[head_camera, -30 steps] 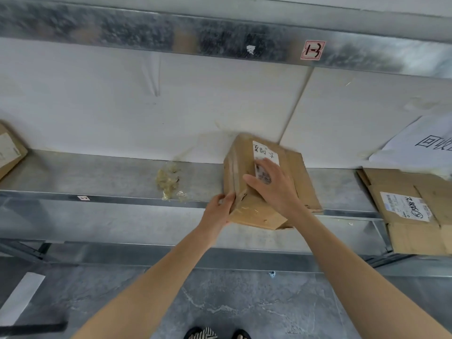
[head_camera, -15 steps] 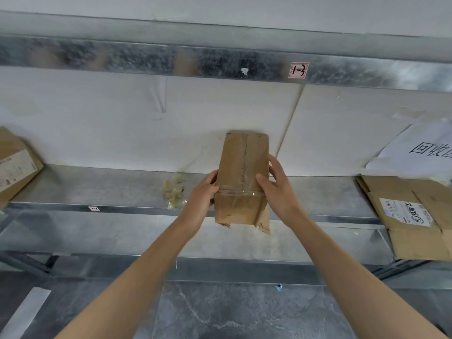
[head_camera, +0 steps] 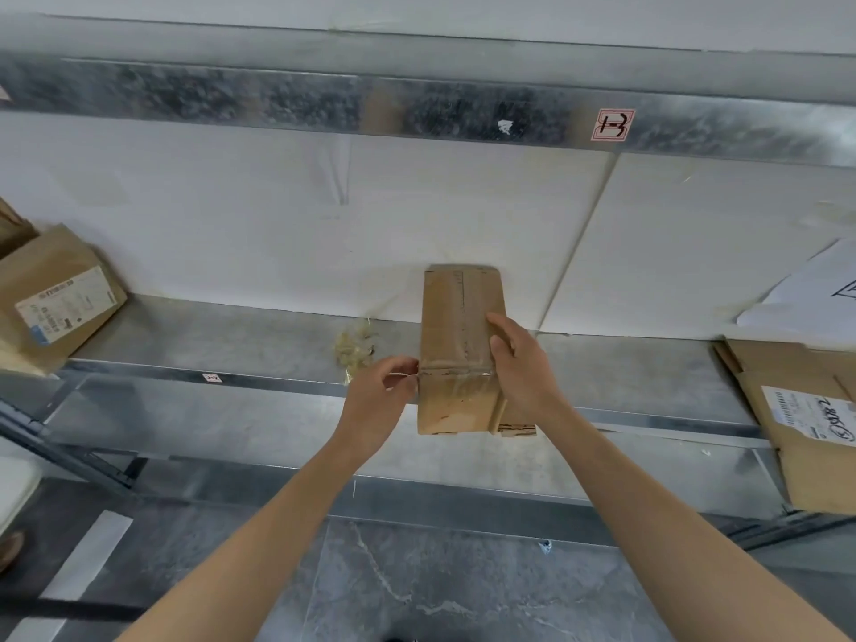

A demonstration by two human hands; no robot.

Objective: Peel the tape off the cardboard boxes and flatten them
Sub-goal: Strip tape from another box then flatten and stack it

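A small brown cardboard box (head_camera: 456, 326) stands on end above the front of the metal shelf (head_camera: 231, 345), its taped face toward me. Clear tape (head_camera: 456, 373) runs across it and down its middle seam. My right hand (head_camera: 519, 368) grips the box's right side, fingers curled over the front. My left hand (head_camera: 377, 396) is at the box's left edge and pinches the end of the crosswise tape strip between thumb and fingers.
A wad of peeled tape (head_camera: 354, 347) lies on the shelf left of the box. A taped box with a label (head_camera: 60, 298) leans at the far left. Flattened cardboard (head_camera: 796, 410) is stacked at the right. White sheets (head_camera: 815, 294) lean on the wall.
The box was turned from lying tilted to standing on end with its taped seam facing me. My left hand left the box's side and now pinches the tape end at the left edge.
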